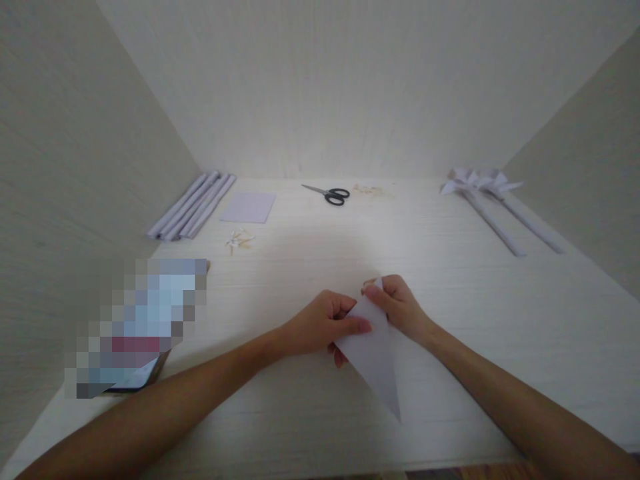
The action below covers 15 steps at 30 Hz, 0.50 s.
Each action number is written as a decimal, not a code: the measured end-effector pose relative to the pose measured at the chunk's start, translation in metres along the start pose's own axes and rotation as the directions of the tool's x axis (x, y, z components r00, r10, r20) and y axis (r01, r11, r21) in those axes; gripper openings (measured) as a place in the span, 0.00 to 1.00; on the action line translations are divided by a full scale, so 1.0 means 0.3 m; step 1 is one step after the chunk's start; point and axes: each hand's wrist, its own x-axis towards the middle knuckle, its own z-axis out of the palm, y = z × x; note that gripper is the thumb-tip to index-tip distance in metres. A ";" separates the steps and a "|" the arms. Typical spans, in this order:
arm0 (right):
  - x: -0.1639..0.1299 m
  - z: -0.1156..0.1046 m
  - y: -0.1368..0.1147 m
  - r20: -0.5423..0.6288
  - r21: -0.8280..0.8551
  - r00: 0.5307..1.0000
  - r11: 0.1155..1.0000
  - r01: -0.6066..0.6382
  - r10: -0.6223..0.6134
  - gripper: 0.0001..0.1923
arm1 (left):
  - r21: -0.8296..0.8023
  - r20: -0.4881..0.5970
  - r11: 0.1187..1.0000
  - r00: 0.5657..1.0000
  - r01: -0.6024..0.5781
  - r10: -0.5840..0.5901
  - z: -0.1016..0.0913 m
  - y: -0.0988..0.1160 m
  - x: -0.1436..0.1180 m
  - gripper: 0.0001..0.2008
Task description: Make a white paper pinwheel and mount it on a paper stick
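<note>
My left hand (320, 327) reaches in from the lower left, thumb flat along the edge of a folded white paper triangle (373, 353), fingers curled beneath. The paper sits low over the tabletop (300, 267), its point toward me. My right hand (400, 307) pinches its upper corner, fingers bent.

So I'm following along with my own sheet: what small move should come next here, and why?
Probably press the fold flat: both the left hand and right hand pinch the top of the folded white paper, whose long point lifts off the table.
</note>
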 end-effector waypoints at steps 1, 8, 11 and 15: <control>-0.008 0.010 -0.002 0.051 -0.028 0.996 0.997 -0.068 0.070 0.24 | -0.003 -0.002 1.000 1.000 0.003 -0.003 0.001 0.001 -0.001 0.12; -0.009 0.017 0.000 0.010 0.038 0.990 0.989 -0.144 0.144 0.29 | 0.051 0.016 0.998 0.999 0.028 -0.029 0.000 0.026 -0.009 0.10; 0.007 0.012 0.015 -0.115 0.113 0.988 0.989 -0.093 0.106 0.29 | 0.050 0.016 0.998 0.999 0.032 -0.033 -0.004 0.031 -0.005 0.10; 0.017 0.025 0.023 -0.220 0.186 0.969 0.980 -0.071 0.112 0.28 | 0.041 -0.004 0.999 1.000 0.018 -0.018 -0.008 0.033 0.011 0.10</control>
